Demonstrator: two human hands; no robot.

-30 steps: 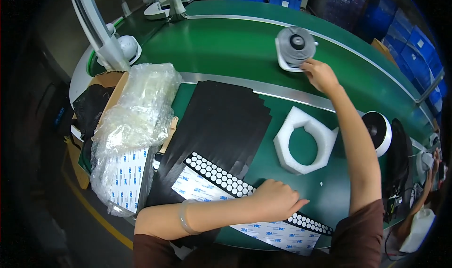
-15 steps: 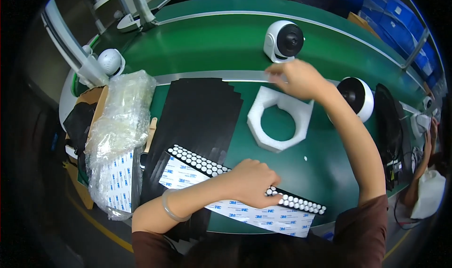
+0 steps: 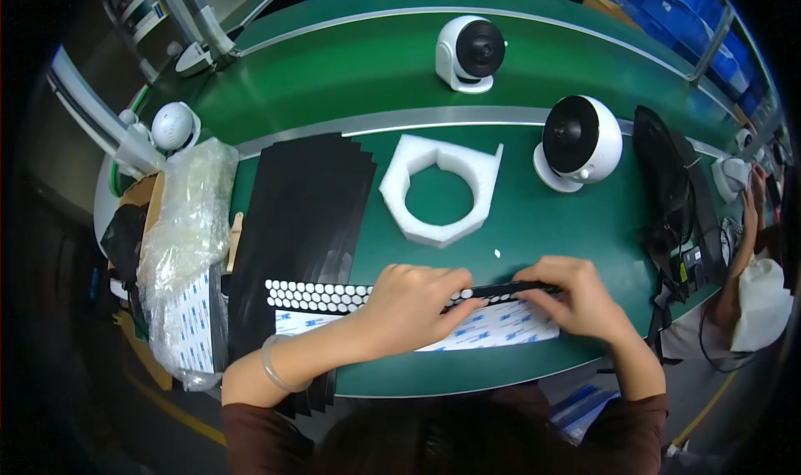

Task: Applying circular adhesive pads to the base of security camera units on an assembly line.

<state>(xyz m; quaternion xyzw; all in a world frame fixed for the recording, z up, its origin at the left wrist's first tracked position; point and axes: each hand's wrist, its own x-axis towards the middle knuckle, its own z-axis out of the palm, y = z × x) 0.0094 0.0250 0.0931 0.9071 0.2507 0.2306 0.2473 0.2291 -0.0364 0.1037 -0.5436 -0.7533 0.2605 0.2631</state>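
Observation:
A long sheet of round white adhesive pads (image 3: 317, 297) on black lies across the near part of the green table. Below its rows shows white backing paper (image 3: 509, 325) with blue print. Around the middle of the sheet my left hand (image 3: 409, 304) is closed, thumb below and fingers above. My right hand (image 3: 580, 296) pinches the upper edge near the right end, which looks bent up there. Beyond the hands sits a white foam block (image 3: 396, 196) with a large round hole. To its right stands a white round camera (image 3: 602, 141) with a black front.
Black sheets (image 3: 300, 208) are stacked at left, beside a bubble-wrapped bundle (image 3: 192, 208) and a wooden-handled tool (image 3: 235, 240). Another camera (image 3: 455, 54) stands on the green belt (image 3: 350, 83) behind. Black pouches and cables (image 3: 663, 183) line the right edge; another person's arm (image 3: 747, 233) shows beyond.
My right hand has come down from beside the far camera to the sheet's right end. The sheet has turned nearly level, with my left hand still on it. The whole view has shifted.

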